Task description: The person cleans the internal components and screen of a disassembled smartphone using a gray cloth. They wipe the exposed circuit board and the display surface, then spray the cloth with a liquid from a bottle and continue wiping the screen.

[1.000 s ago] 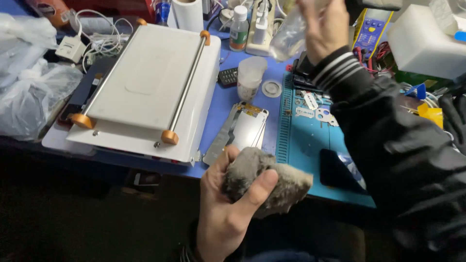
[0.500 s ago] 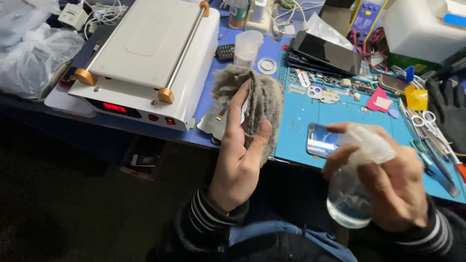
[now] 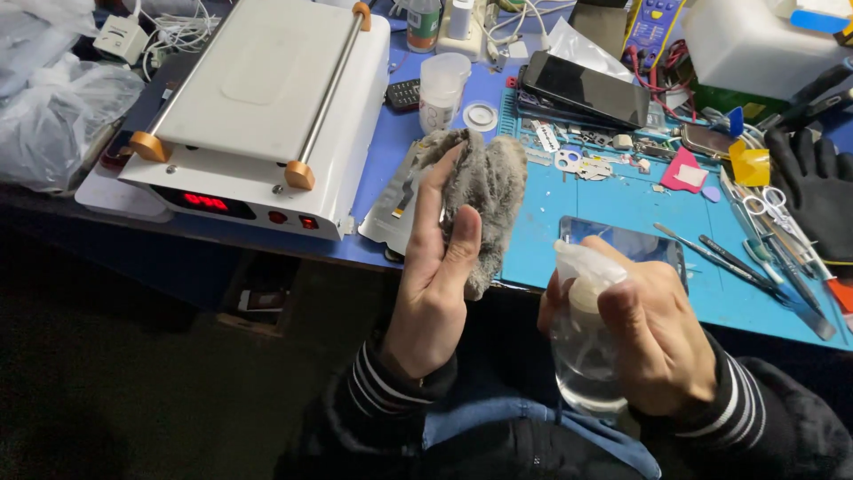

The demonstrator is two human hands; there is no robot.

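My left hand (image 3: 435, 284) holds a crumpled grey cloth (image 3: 487, 191) upright in front of me, thumb pressed across it. My right hand (image 3: 649, 338) grips a clear plastic spray bottle (image 3: 582, 342), its white nozzle pointing left toward the cloth, a finger over the top. Both hands hover at the near edge of the bench, above my lap. Behind the bottle a phone screen panel (image 3: 631, 242) lies flat on the blue work mat (image 3: 622, 200). A silver phone frame (image 3: 391, 209) lies behind the cloth, partly hidden.
A white heating-plate machine (image 3: 258, 107) with a red display stands at the left. A dark phone (image 3: 586, 89), a plastic cup (image 3: 442, 89), tweezers and scissors (image 3: 764, 240), a black glove (image 3: 813, 187) and plastic bags (image 3: 53, 116) lie around.
My right hand came down from high at the back with the spray bottle to the bench's near edge. My left hand raised the cloth and turned it upright beside the nozzle.
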